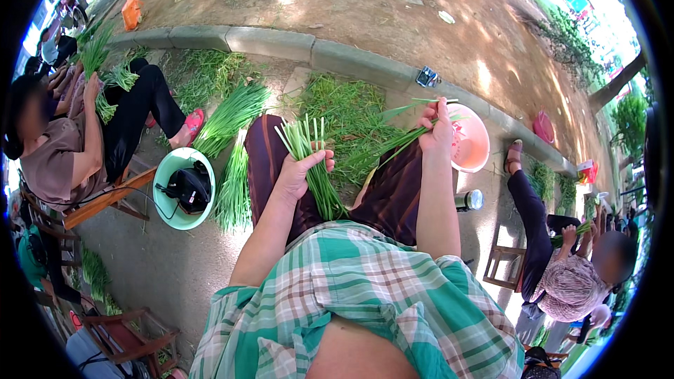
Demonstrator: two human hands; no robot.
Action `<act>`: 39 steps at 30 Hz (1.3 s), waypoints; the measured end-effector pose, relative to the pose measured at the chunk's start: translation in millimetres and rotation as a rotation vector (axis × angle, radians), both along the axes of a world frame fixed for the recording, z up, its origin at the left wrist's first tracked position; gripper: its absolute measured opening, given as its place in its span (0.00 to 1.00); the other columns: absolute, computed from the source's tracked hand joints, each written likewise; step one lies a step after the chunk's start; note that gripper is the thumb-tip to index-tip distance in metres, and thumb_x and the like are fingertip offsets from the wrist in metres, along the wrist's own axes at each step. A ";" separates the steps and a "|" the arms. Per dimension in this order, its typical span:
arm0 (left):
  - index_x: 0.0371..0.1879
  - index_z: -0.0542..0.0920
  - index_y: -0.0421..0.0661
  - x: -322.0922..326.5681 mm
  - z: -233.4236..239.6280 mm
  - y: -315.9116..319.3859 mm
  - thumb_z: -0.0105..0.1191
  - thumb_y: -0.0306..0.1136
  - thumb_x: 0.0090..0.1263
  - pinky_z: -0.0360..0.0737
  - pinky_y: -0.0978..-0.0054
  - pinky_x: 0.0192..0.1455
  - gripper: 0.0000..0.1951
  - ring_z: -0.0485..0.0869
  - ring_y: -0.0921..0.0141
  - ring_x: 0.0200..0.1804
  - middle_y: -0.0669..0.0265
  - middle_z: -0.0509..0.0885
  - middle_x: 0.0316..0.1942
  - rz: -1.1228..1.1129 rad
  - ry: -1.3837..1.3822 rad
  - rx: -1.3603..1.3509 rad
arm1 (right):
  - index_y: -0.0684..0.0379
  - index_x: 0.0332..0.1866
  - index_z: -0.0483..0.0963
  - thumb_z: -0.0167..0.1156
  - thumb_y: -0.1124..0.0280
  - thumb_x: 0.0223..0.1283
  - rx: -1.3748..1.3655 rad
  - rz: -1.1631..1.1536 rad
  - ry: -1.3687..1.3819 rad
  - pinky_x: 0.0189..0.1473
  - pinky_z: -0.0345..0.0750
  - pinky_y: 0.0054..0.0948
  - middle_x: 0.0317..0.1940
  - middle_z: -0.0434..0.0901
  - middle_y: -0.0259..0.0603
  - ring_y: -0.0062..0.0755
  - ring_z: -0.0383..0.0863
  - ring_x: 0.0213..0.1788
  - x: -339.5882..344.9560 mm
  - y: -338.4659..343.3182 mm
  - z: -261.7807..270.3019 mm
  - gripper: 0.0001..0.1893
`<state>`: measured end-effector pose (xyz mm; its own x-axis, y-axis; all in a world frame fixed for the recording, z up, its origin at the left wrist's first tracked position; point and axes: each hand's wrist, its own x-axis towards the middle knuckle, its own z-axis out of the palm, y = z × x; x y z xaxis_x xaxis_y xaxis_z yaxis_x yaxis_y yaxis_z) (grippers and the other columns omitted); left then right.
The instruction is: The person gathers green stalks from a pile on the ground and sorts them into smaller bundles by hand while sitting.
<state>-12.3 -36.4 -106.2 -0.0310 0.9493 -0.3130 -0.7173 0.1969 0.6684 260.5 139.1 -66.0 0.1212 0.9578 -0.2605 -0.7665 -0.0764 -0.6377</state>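
Note:
My left hand [299, 172] grips a bundle of green stalks, likely garlic chives [319, 185], with pale cut ends up and the green leaves running down to my lap. In my right hand [437, 129] are a few loose stalks [396, 143]; their leaves trail left over my knee, and one stalk pokes out between the fingertips. Beyond my knees lies a heap of loose green leaves [350, 108]. Long bunches of the stalks [233, 189] rest on the ground beside my left leg, with another pile [237, 113] farther out.
A mint-green basin [159, 189] holding a black bag [192, 185] stands at left. At right are a pink basin [474, 160] and a steel flask [466, 200]. A concrete curb [358, 63] crosses ahead. Seated people flank me, one by a wooden bench [108, 202], another near a wooden stool [503, 268].

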 end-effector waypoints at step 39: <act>0.44 0.81 0.45 -2.4 7.5 -3.5 0.67 0.26 0.60 0.85 0.70 0.41 0.14 0.82 0.73 0.35 0.70 0.82 0.35 -0.033 0.045 -0.002 | 0.57 0.42 0.76 0.67 0.57 0.61 -0.001 0.814 -0.668 0.22 0.65 0.13 0.28 0.77 0.26 0.10 0.71 0.25 -112.6 -65.4 -15.1 0.15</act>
<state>-14.8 -40.0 -98.6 -0.0137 0.9492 -0.3143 -0.6793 0.2218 0.6996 147.9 73.7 -81.2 -0.4396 0.8144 -0.3788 0.0234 -0.4112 -0.9113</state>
